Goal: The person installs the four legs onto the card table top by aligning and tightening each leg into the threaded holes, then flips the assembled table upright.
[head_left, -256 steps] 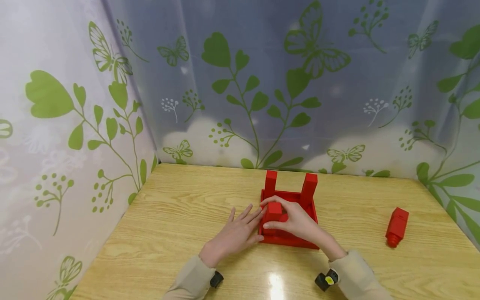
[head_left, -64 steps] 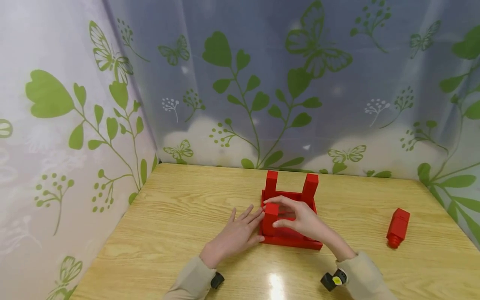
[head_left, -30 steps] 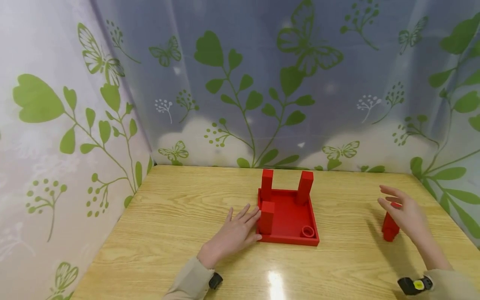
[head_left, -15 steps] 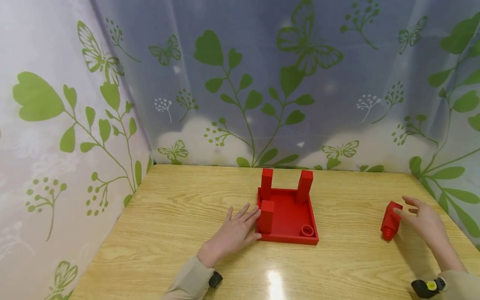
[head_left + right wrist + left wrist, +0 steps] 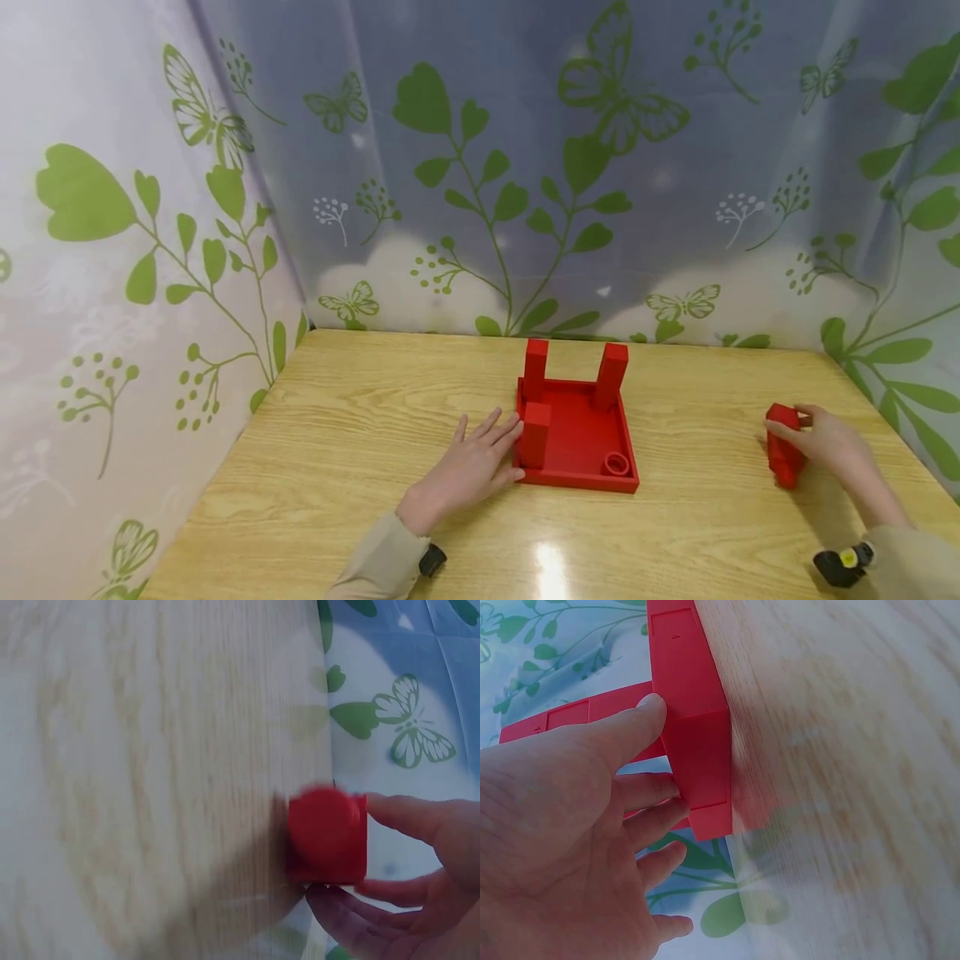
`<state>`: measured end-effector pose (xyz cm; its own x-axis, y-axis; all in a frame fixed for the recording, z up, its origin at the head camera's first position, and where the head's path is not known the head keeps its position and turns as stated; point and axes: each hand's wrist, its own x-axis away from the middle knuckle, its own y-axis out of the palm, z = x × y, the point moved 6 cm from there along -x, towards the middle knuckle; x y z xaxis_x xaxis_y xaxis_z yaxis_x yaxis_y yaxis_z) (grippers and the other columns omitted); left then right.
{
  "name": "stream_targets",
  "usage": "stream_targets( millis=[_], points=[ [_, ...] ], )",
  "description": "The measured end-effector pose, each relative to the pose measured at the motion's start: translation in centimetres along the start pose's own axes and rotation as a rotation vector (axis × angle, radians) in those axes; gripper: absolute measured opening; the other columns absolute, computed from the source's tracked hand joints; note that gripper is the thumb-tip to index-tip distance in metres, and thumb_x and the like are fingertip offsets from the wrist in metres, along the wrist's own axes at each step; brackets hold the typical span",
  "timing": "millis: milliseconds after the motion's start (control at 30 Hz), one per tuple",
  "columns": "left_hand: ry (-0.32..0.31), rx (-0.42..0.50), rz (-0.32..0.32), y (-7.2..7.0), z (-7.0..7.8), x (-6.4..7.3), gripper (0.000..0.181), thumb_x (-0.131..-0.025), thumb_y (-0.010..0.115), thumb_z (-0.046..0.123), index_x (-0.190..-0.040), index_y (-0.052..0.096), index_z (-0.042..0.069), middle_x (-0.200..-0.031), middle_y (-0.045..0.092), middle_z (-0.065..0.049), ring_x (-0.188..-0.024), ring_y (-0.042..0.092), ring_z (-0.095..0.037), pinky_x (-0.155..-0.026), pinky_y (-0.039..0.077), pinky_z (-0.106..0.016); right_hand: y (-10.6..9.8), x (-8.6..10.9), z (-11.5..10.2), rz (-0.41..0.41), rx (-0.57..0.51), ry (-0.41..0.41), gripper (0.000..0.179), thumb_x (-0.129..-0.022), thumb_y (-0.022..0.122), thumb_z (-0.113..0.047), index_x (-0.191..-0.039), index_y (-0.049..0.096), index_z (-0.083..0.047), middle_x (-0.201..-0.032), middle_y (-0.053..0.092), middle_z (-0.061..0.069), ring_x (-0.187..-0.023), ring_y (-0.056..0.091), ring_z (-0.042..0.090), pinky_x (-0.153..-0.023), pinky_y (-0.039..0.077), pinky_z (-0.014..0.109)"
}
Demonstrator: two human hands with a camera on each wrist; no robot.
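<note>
A red square tray-like table top (image 5: 576, 429) lies with its low rim up, and three red square legs (image 5: 612, 379) stand in its back and front-left corners. A round red socket (image 5: 616, 473) fills its front right corner. My left hand (image 5: 467, 471) rests beside the left edge with fingers spread; in the left wrist view the thumb (image 5: 641, 724) and fingertips touch the red side. At the far right my right hand (image 5: 832, 442) pinches a loose red leg (image 5: 782, 450). Its round screw end (image 5: 325, 825) faces the right wrist camera, tilted low over the wood.
The wooden table (image 5: 360, 400) carries everything, with a bright light reflection near its front. Patterned curtains (image 5: 480, 167) hang along its back and sides. A small black camera (image 5: 840, 567) is strapped at the right wrist, another (image 5: 432, 560) at the left.
My right hand has left the front-left leg, moved right to the loose leg and now grips it, turning it slightly. The left hand has stayed at the table top's left edge.
</note>
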<state>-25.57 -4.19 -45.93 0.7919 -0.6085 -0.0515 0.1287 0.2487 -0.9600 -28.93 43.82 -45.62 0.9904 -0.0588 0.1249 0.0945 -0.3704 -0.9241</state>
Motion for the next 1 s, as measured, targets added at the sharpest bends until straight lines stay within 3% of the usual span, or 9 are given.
stream_targets(
  millis=[300, 600, 733, 1000],
  points=[
    [-0.004, -0.007, -0.006, 0.0, 0.1, 0.0, 0.066, -0.103, 0.055, 0.044, -0.156, 0.04, 0.007, -0.164, 0.033, -0.006, -0.154, 0.024, -0.03, -0.118, 0.018, -0.068, 0.7, -1.0, -1.5, -0.014, 0.004, -0.084, 0.084, -0.089, 0.076, -0.037, -0.135, 0.035, 0.021, -0.122, 0.052, 0.047, -0.102, 0.058, 0.057, -0.076, 0.05, 0.058],
    [-0.012, -0.027, -0.005, 0.1, 0.0, -0.1, 0.065, -0.103, 0.055, 0.043, -0.156, 0.04, 0.009, -0.164, 0.034, -0.004, -0.154, 0.024, -0.028, -0.118, 0.019, -0.066, 0.8, -0.9, -1.6, 0.011, 0.007, -0.071, 0.073, -0.088, 0.075, -0.026, -0.131, 0.042, 0.023, -0.125, 0.052, 0.045, -0.106, 0.055, 0.059, -0.083, 0.046, 0.064],
    [-0.009, -0.029, -0.005, 0.0, 0.1, 0.0, 0.065, -0.103, 0.055, 0.044, -0.156, 0.04, 0.009, -0.164, 0.034, -0.004, -0.153, 0.025, -0.029, -0.118, 0.02, -0.066, 0.4, -0.4, -2.0, 0.079, -0.041, -0.079, 0.067, -0.09, 0.073, -0.023, -0.132, 0.043, 0.02, -0.125, 0.053, 0.044, -0.105, 0.057, 0.058, -0.077, 0.049, 0.06],
    [-0.009, -0.031, -0.001, 0.0, 0.0, 0.0, 0.065, -0.103, 0.055, 0.044, -0.156, 0.04, 0.009, -0.163, 0.035, -0.005, -0.153, 0.025, -0.029, -0.118, 0.02, -0.066, -1.0, 0.9, -4.4, 0.296, -0.209, -0.105, 0.064, -0.094, 0.073, -0.022, -0.14, 0.045, 0.012, -0.13, 0.053, 0.04, -0.106, 0.059, 0.057, -0.055, 0.053, 0.031]
  ],
)
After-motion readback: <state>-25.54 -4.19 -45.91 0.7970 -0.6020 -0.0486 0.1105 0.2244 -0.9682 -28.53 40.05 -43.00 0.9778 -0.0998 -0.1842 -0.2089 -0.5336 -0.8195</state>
